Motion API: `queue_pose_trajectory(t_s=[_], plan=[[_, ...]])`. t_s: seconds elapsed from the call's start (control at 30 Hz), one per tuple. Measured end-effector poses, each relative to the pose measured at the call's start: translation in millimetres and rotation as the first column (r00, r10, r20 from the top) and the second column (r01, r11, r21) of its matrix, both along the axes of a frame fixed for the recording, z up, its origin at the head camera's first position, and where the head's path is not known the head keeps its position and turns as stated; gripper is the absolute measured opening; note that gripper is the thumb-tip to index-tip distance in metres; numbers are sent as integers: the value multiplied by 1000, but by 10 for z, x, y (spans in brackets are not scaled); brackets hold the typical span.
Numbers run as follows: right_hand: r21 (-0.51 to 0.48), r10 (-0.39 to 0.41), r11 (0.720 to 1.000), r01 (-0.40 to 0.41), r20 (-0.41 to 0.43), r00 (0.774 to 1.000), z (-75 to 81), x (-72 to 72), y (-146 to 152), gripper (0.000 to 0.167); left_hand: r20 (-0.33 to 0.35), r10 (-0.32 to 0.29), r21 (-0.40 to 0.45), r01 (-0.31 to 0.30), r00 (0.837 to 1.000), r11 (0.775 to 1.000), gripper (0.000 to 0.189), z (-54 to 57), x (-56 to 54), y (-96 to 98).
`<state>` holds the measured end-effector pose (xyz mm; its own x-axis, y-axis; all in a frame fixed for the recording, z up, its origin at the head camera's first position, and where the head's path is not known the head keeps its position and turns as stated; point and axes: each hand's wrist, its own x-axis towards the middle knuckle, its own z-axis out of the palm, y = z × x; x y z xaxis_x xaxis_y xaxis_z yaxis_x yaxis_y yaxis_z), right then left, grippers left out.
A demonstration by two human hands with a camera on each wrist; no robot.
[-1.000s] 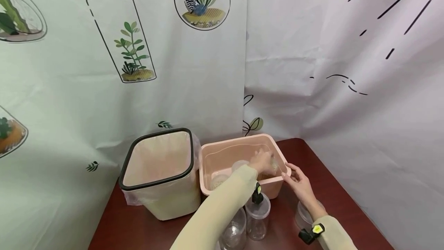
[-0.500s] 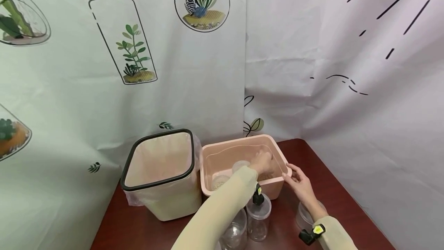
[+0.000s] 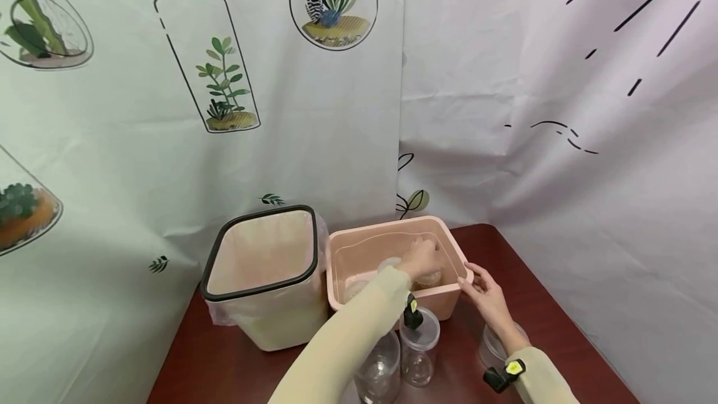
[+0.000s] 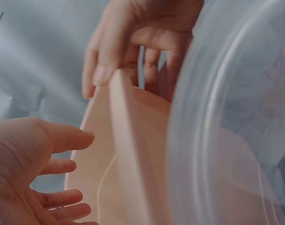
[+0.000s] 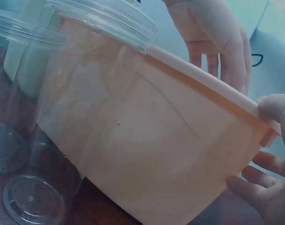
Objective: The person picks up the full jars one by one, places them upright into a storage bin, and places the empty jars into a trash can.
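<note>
My left hand (image 3: 421,259) is inside the pink plastic bin (image 3: 364,243), low over a clear round container (image 3: 429,281) near its right end. In the left wrist view that left hand (image 4: 34,159) has its fingers extended and spread, holding nothing. My right hand (image 3: 487,297) pinches the bin's front right corner. Seen from the right wrist, the thumb (image 5: 273,107) lies on the rim and the fingers bend underneath. Other clear containers, one round (image 3: 389,263) and one with pale contents (image 3: 354,290), sit farther left in the bin, partly behind my sleeve.
Two clear lidded jars (image 3: 417,354) (image 3: 381,370) stand before the bin, below my left forearm. Another clear container (image 3: 493,349) sits under my right wrist. A cream waste bin (image 3: 280,323) with a black rim is left of the pink bin, on a dark red table (image 3: 482,243).
Blurred motion of my left hand at the bin's right end has stopped. It has moved slightly left, and the container beneath it shows more clearly. My right hand keeps its grip on the corner.
</note>
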<state>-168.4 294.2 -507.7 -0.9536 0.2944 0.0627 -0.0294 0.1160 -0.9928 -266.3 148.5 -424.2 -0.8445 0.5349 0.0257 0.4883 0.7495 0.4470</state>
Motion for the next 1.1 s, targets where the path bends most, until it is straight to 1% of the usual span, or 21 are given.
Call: queue_pose_trajectory(t_s=[0.13,0.23,0.3,0.37,0.5,0.57,0.67,0.73,0.8,0.87,0.93,0.97,1.0,1.1], plan=[[-3,-1,1000,1,-4,1000,11,17,-10,56,-11,-19,52,19,1000,998,40,59,1,-74],[9,-8,1000,8,2,1000,24,28,-15,55,2,-26,88,26,1000,996,41,107,13,-141],[39,-20,999,20,3,1000,35,36,-19,54,24,-23,115,20,999,993,40,140,25,-188],[95,-31,995,32,-6,999,49,44,-26,53,37,-18,132,13,999,991,40,170,36,-233],[212,-50,975,60,-51,997,89,72,-54,51,39,0,163,-6,999,987,41,243,65,-330],[259,-76,961,93,-75,994,106,94,-69,50,28,7,176,-11,1000,984,40,276,85,-379],[297,-126,942,155,-114,986,130,122,-87,48,21,12,199,-16,1000,980,40,308,117,-461],[301,-148,936,185,-143,979,153,148,-95,46,13,12,206,-14,1000,978,41,320,157,-518],[297,-153,934,200,-175,973,189,180,-104,45,-6,13,209,-11,1000,978,43,328,208,-578],[292,-155,933,211,-205,966,229,216,-115,44,-39,24,218,-15,999,976,43,335,263,-637],[293,-159,929,226,-236,959,271,251,-128,43,-94,42,230,-20,995,973,43,345,314,-693],[292,-158,928,232,-254,954,289,265,-133,43,-124,50,246,-18,991,969,43,352,335,-720],[274,-151,933,233,-290,945,273,263,-118,43,-155,59,261,-16,986,965,42,357,352,-746],[298,-139,923,244,-331,933,310,296,-119,43,-238,75,288,-4,968,958,41,371,400,-825]])
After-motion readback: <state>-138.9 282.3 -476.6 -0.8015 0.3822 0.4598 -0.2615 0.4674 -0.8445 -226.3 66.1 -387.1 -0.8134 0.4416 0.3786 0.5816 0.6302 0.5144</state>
